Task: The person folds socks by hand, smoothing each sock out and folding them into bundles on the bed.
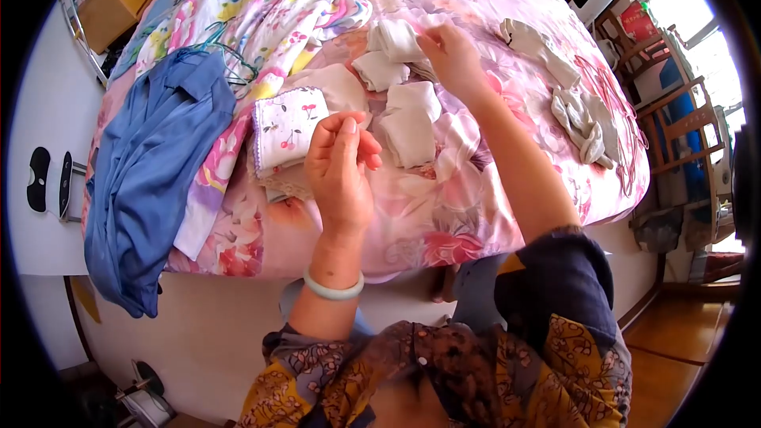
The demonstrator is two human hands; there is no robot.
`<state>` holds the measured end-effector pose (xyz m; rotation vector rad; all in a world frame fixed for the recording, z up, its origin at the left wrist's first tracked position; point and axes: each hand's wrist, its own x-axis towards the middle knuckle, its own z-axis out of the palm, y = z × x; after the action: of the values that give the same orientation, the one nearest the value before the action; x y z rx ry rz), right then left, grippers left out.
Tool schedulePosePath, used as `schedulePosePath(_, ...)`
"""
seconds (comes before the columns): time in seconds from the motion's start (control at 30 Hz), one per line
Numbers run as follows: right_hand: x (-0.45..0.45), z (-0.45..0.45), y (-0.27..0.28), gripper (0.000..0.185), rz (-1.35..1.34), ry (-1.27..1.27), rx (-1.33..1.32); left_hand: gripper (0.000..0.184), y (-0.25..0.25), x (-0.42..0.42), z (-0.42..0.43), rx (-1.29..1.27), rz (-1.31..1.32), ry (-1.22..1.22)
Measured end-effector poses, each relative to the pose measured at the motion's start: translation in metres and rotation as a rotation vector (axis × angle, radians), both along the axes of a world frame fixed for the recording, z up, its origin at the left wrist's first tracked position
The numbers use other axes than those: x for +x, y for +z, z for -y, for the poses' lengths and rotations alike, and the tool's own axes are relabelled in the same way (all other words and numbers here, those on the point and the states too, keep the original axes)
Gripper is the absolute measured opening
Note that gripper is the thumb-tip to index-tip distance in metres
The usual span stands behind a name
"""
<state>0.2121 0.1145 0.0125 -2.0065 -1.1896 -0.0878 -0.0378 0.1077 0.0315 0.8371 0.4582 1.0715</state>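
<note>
My right hand [453,59] reaches over the bed, its fingers bent at the right edge of a folded white sock [395,41]. Its fingertips seem to pinch the fabric, though the contact is partly hidden. Just below lie another small folded white piece [380,71] and a larger off-white folded pair [411,123]. My left hand [342,170], with a pale bangle [334,286] on the wrist, hovers nearer to me. Its fingers are loosely curled and apart, with nothing visible in them. Beside it is a stack topped by a cherry-print folded cloth [287,128].
Blue satin clothing [158,166] hangs over the bed's left edge, next to a rumpled flowered cloth [261,16]. Loose off-white socks [543,51] and a crumpled greyish sock [585,123] lie at the right, near thin pink cords [626,127]. A wooden chair [682,127] stands beyond.
</note>
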Motion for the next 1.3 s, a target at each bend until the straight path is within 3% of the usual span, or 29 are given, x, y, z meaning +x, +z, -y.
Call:
schedulePosePath(0.13, -0.038, 0.057, 0.01, 0.043, -0.251, 0.136, -0.377, 0.016, 0.0, -0.003, -0.003, 0.026, 0.028, 0.007)
schedulePosePath(0.27, -0.083, 0.085, 0.0, 0.059, -0.28, 0.211, -0.43, 0.016, -0.001, -0.004, -0.001, 0.03, 0.011, -0.01)
schedulePosePath(0.37, -0.1, 0.088, 0.005, 0.062, -0.325, 0.205, -0.332, 0.016, -0.001, -0.003, 0.0, 0.025, 0.005, -0.003)
schedulePosePath(0.47, -0.108, 0.091, 0.009, 0.057, -0.167, 0.308, -0.27, 0.016, 0.0, -0.003, -0.002, 0.018, 0.011, 0.012)
schedulePosePath(0.6, -0.076, 0.07, 0.025, 0.039, -0.395, 0.283, -0.084, 0.016, -0.001, -0.003, -0.005, 0.017, 0.03, 0.016)
schedulePosePath(0.7, -0.028, 0.037, 0.03, 0.035, -0.583, 0.417, 0.006, 0.016, -0.001, -0.003, -0.004, 0.014, -0.005, 0.0)
schedulePosePath(0.8, 0.006, 0.014, 0.016, 0.032, -0.521, 0.369, -0.184, 0.016, -0.002, -0.003, -0.004, 0.009, 0.004, 0.003)
schedulePosePath(0.9, 0.006, 0.017, 0.003, 0.032, -0.176, 0.216, -0.279, 0.016, -0.005, -0.002, -0.005, 0.001, -0.002, -0.014)
schedulePosePath(1.03, 0.009, 0.035, 0.007, 0.026, -0.28, 0.062, 0.026, 0.017, -0.006, 0.001, -0.003, -0.022, -0.065, 0.01)
schedulePosePath(1.13, 0.058, 0.066, -0.007, 0.022, -0.132, -0.061, 0.101, 0.017, -0.009, 0.0, -0.001, -0.004, -0.038, -0.024)
schedulePosePath(1.2, 0.112, 0.088, -0.015, 0.024, 0.196, -0.22, 0.109, 0.017, -0.008, 0.0, 0.001, 0.001, -0.04, -0.045)
schedulePosePath(1.27, 0.168, 0.11, -0.017, 0.033, -0.088, -0.439, 0.025, 0.017, -0.004, 0.0, 0.003, -0.003, -0.056, -0.045)
schedulePosePath(1.3, 0.185, 0.122, -0.015, 0.039, 0.041, -0.519, -0.045, 0.017, -0.003, -0.001, 0.004, -0.014, -0.067, -0.057)
